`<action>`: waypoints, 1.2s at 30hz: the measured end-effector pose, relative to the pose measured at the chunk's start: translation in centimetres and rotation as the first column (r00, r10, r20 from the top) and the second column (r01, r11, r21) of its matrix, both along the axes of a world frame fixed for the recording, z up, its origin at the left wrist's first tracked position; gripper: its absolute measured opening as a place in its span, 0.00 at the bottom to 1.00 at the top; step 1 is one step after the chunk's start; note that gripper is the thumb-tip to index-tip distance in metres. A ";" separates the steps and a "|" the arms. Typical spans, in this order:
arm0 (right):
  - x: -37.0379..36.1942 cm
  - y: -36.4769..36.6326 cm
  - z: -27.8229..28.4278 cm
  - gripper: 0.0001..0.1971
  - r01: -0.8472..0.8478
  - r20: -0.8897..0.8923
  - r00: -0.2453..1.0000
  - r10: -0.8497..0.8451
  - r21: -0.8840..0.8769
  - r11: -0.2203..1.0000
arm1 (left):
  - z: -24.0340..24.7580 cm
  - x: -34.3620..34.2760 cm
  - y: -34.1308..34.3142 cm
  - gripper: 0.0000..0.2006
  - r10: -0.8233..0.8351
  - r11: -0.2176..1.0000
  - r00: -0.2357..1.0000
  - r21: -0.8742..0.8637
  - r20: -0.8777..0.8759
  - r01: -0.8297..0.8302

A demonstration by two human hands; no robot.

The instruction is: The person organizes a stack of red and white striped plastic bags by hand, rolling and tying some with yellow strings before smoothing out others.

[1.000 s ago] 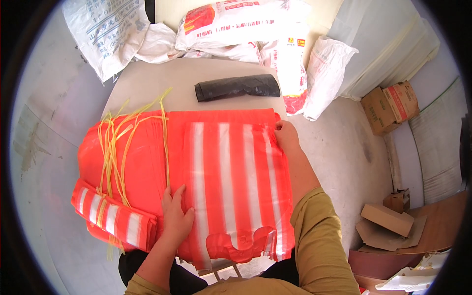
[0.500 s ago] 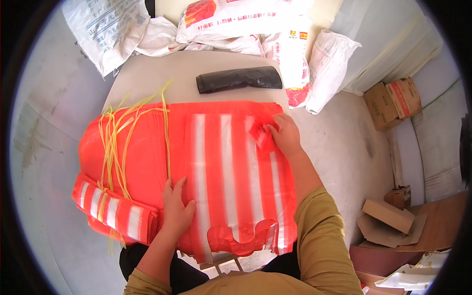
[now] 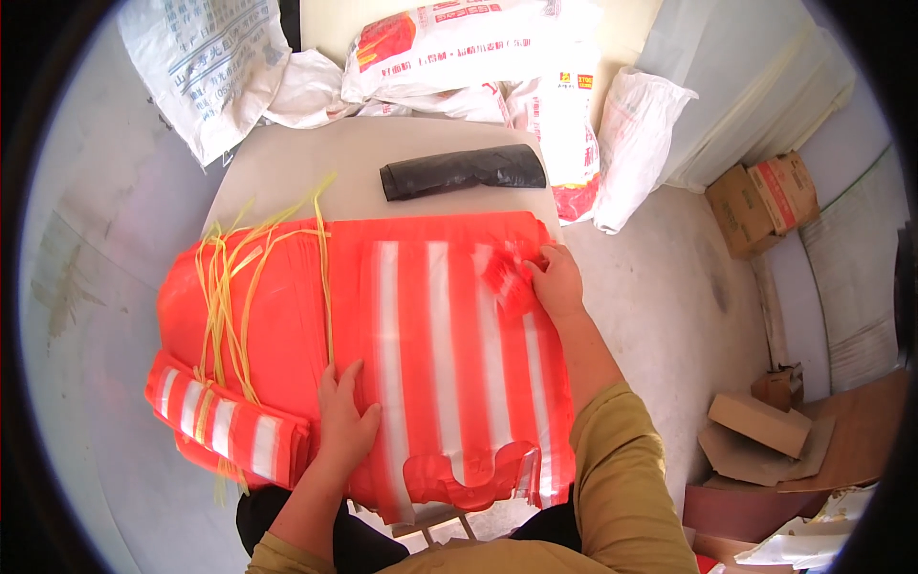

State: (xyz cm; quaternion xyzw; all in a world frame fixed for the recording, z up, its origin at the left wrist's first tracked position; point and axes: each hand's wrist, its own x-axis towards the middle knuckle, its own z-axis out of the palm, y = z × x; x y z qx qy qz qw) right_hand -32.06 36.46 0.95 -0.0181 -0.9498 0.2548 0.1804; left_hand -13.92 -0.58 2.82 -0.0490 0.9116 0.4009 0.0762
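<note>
Red-and-white striped plastic carrier bags (image 3: 442,364) lie in a flat stack in front of me, their handle cut-outs at the near edge. My left hand (image 3: 346,421) rests on the left side of the stack, fingers stretched out and slightly apart. At the far right corner, my right hand (image 3: 562,283) pinches a crumpled bit of the top bag (image 3: 509,283) between thumb and fingers. Plain red plastic (image 3: 277,325) spreads to the left, with yellow ties (image 3: 225,316) strewn over it. A folded striped bundle (image 3: 228,421), bound with a yellow tie, lies at the near left.
Behind the stack, a black plastic roll (image 3: 464,172) lies on the beige tabletop (image 3: 296,158). White printed sacks (image 3: 478,48) stand along the far side. Cardboard boxes (image 3: 763,203) sit on the floor at right, and opened cardboard (image 3: 765,435) lies nearer.
The whole view has shifted slightly, so the table sits lower in it. My right hand has moved a little with the crumpled corner; my left hand stays in place on the stack.
</note>
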 end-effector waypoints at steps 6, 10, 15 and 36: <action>-0.7 -0.1 -1.0 0.15 0.097 0.075 0.994 -0.084 -0.205 0.974 | -0.2 0.0 -0.1 0.35 -0.005 1.000 1.000 -0.001 -0.001 0.005; -0.7 -0.4 0.8 0.12 -0.017 0.079 0.997 0.016 0.017 1.000 | 0.3 0.0 -0.1 0.34 0.011 1.000 1.000 -0.017 0.023 -0.010; -0.5 -0.5 -0.3 0.10 -0.125 -0.107 0.987 0.119 -0.048 0.991 | 0.1 0.0 -0.2 0.34 -0.004 1.000 1.000 0.008 -0.007 0.004; 2.0 -1.6 -1.0 0.11 -0.093 -0.201 0.978 0.048 -0.224 0.970 | -1.2 -0.4 -0.6 0.33 -0.018 0.999 0.999 0.036 -0.035 0.019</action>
